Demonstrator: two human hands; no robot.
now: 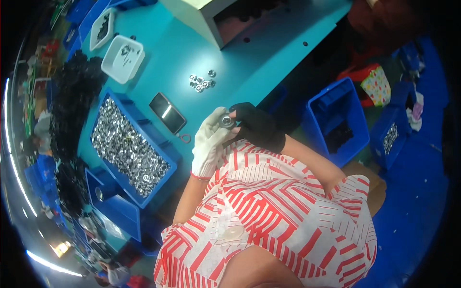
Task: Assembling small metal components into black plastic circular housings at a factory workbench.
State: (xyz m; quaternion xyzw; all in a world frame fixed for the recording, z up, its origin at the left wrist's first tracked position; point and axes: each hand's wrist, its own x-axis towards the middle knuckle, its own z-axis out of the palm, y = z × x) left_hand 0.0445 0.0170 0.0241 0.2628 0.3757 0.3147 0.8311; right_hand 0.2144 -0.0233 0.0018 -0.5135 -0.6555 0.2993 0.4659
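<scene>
Holding the small round part with a dark rim and silvery centre, we keep it between both hands, in front of the torso at the near edge of the turquoise worktop. Its round face points up toward us; no long axis shows. The left hand in a white knit glove bears on its left side, fingers curled against it; how far they reach underneath, we cannot tell. The right hand in a black fingerless glove meets it from the right, bare fingers pinching its rim. The part thus lies directly left of the right fingers, touching both hands. Relative to the loose cluster of shiny metal rings, ahead and slightly left, our left hand is the nearer one
</scene>
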